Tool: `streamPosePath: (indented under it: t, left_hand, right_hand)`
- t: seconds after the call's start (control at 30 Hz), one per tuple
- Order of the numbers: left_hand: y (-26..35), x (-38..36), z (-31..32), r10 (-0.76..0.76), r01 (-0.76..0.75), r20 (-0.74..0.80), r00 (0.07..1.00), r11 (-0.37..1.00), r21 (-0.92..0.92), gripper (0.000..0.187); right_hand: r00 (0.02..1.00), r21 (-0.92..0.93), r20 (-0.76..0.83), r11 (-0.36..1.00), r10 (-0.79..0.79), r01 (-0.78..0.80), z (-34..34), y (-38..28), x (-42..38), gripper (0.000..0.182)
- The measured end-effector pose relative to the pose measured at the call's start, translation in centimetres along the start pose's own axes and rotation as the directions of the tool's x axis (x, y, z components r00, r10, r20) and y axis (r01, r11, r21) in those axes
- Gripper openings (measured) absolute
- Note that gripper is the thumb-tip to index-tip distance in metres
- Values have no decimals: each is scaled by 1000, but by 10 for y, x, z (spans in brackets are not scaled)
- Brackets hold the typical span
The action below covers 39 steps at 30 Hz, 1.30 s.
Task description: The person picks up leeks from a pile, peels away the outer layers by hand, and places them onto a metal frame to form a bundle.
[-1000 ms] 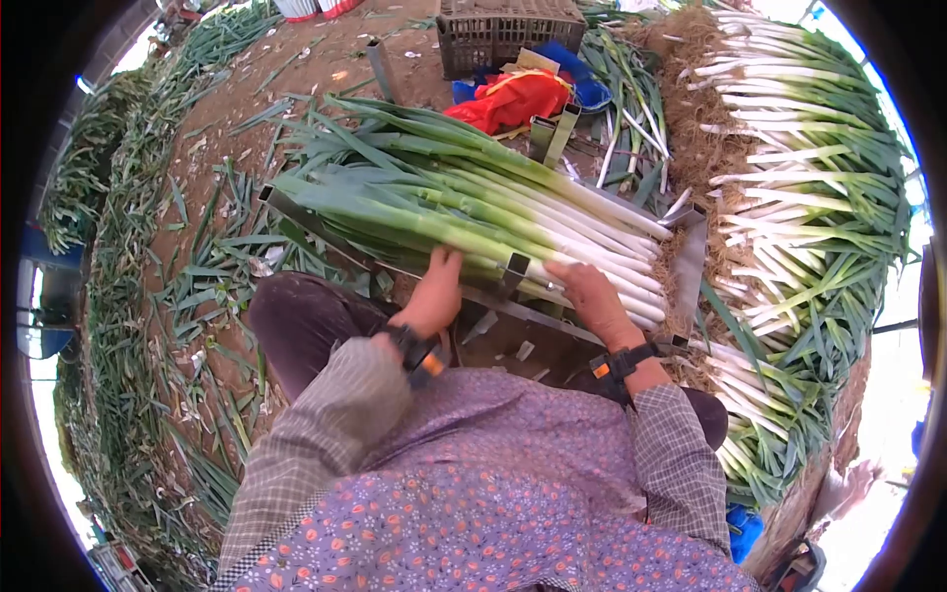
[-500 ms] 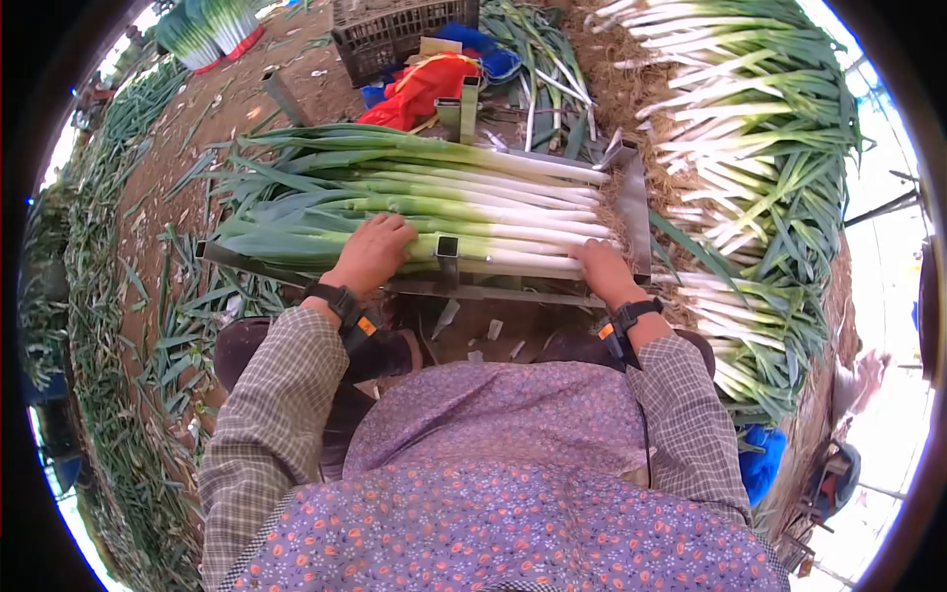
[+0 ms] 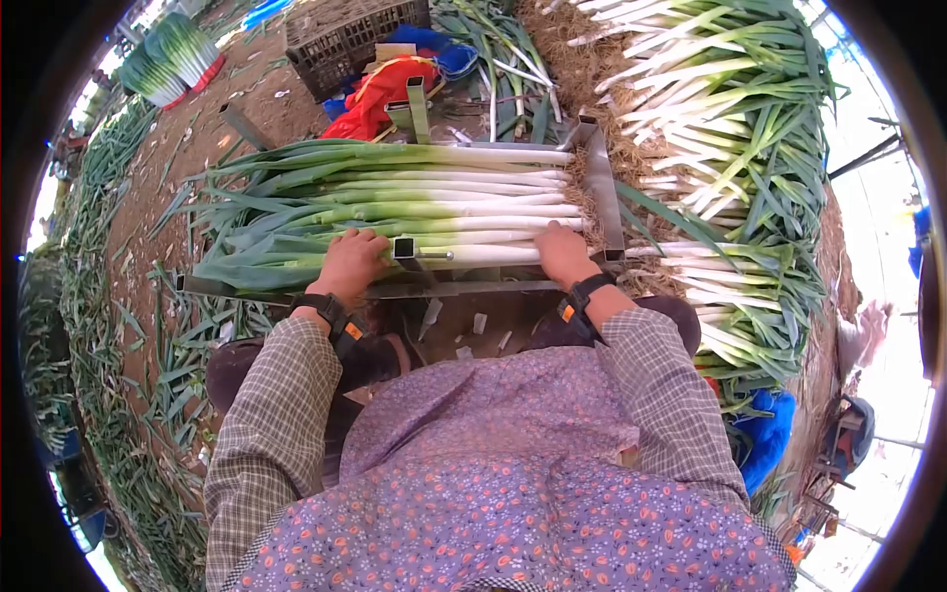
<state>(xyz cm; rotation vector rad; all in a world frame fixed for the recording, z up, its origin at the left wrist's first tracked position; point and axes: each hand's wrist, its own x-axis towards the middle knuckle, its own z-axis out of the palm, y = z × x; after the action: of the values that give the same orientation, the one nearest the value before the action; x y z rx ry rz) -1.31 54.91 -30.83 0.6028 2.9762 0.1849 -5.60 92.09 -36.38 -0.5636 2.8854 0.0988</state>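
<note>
A layer of leeks lies in a metal frame, white root ends to the right against its end plate and green leaves to the left. My left hand is closed over the near leeks at their green part, left of a short square metal post. Near the roots, my right hand has its fingers curled over the white stalk of the nearest leek. The undersides of both hands' fingers are hidden.
A long pile of loose leeks lies along the right. Behind the frame are a dark plastic crate, red cloth and blue netting. Bundled leeks stand far left. Leaf scraps cover the ground at left.
The whole scene has shifted left in view as my head turned. Both hands stay on the leeks; my right hand has moved slightly left along the near stalk.
</note>
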Motion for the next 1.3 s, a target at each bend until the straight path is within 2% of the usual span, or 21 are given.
streamPosePath:
  t: [0.1, 0.17, 0.27, 0.4, 0.43, 0.57, 0.67, 0.7, 0.8, 0.9, 0.93, 0.97, 1.0, 1.03, 1.07, 1.13, 1.17, 1.2, 1.23, 1.27, 1.3]
  left_hand:
    - [-13, 8, 4, -18, 22, 47, 999, 995, -96, 34]
    - [-16, 17, 4, -29, 45, 109, 994, 988, -145, 41]
    - [10, 8, -10, 136, -134, 9, 991, 983, -124, 45]
    - [7, 17, 2, 22, -8, 89, 996, 989, -145, 53]
    - [2, 20, 8, 67, -72, -34, 997, 987, -145, 45]
    - [9, 29, -15, 44, -14, 114, 992, 966, -257, 33]
    - [3, 34, -16, 58, 23, 304, 951, 967, -254, 43]
    - [0, 32, -9, 141, -77, 184, 973, 946, -316, 36]
    - [16, 20, 8, 18, -8, 159, 987, 998, -65, 28]
    - [1, 8, 45, -101, 120, 89, 991, 961, -248, 37]
    - [-5, -2, 54, 136, -126, -136, 981, 989, 82, 40]
    - [-9, 5, 56, 50, -50, 12, 999, 998, -34, 46]
    - [-12, 5, 58, 118, -121, 46, 992, 991, 59, 50]
    - [-15, 4, 63, 114, -116, 27, 993, 990, 75, 53]
    - [-28, 2, 77, 246, -227, -57, 968, 947, 228, 53]
    - [-1, 5, 51, 92, -88, -38, 995, 993, 76, 53]
    - [-5, 3, 58, 158, -143, -141, 977, 984, 107, 47]
    - [-12, 1, 65, 109, -103, -68, 992, 991, 89, 44]
    - [-22, -2, 72, 60, -61, 11, 998, 995, 77, 41]
    - [-19, 3, 72, 88, -89, 16, 996, 992, 88, 38]
    - [-16, 7, 72, 115, -116, 20, 993, 988, 100, 35]
  right_hand:
    - [988, -64, 151, 998, 8, 2, -8, -2, 9, 19]
    - [998, -46, 57, 999, -7, 9, -16, -12, -3, 21]
    - [985, 21, -76, 987, -155, 157, -18, -26, -1, 27]
    - [965, 181, -61, 948, -255, 262, -8, -19, 21, 33]
    - [952, 309, -127, 901, -278, 304, -5, -8, 25, 32]
    - [918, 232, 217, 931, -333, 282, -27, -9, 47, 36]
    - [860, 252, 345, 920, -376, 301, -32, -16, 39, 33]
    - [882, 276, 274, 910, -383, 310, -20, -16, 37, 26]
    - [984, 243, 35, 957, -173, 160, 10, -35, 20, 23]
    - [990, 196, -81, 972, -117, 131, -10, -38, -2, 22]
    - [989, 315, -137, 945, -48, 89, -15, -36, -6, 15]
    - [962, 346, -273, 932, -5, 103, -32, -35, -17, 18]
    - [914, 369, -404, 920, 29, 133, -61, -33, -33, 21]
    - [868, 446, -495, 870, 44, 210, -99, -22, -60, 27]
    - [805, 500, -590, 810, 61, 306, -134, -7, -89, 33]
    - [706, 600, -667, 733, 237, 321, -162, 38, -143, 36]
    - [708, 788, -510, 596, 489, 156, -163, 61, -171, 34]
    - [656, 920, -301, 391, 692, 9, -162, 84, -201, 33]
    - [511, 943, -298, 333, 806, 24, -128, 118, -223, 26]
    - [383, 980, -177, 198, 907, -15, -76, 162, -243, 23]
    - [258, 956, 105, -169, 961, 241, -50, 180, -262, 20]
